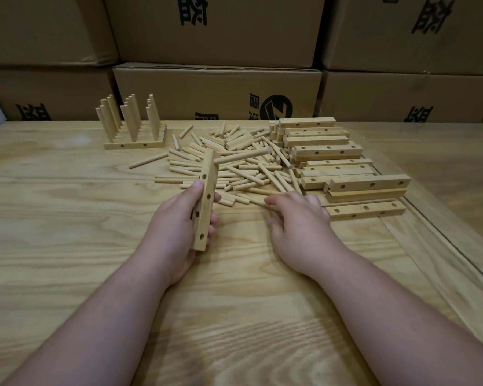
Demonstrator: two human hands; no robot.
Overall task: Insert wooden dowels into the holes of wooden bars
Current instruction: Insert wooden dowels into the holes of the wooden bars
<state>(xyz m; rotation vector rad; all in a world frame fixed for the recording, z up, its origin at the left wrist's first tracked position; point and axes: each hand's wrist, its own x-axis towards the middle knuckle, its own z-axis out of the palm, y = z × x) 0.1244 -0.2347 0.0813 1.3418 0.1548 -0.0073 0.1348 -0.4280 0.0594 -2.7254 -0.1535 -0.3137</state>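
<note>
**Head view: one bar in hand, one dowel seated, dowel pile within reach**

Head view looks down on a pale wooden table (95,274) backed by a wall of stacked cardboard boxes (215,87) printed with black characters. At the far left of the table stand the finished bars (134,132), lined up one behind another with their dowels pointing upward. In the middle lies a loose pile of dowels (234,162), scattered at all angles, with one stray dowel (148,160) lying apart on the pile's left. To the right, a stack of drilled bars (332,162) is heaped in rough layers, its holes facing the camera; the nearest of them sit just beside the right hand.

The left hand (176,232) grips a wooden bar (205,201) held nearly upright above the table, thumb on its left face and fingers curled round its right edge. Four holes show along its near face. A single inserted dowel (240,157) sticks out sideways to the right from the bar's upper end, over the pile.

The right hand (299,227) is palm down at the near edge of the pile, its fingers loosely bent; the fingertips touch the nearest dowels. Whether it has pinched one I cannot tell, since the hand covers them.
</note>
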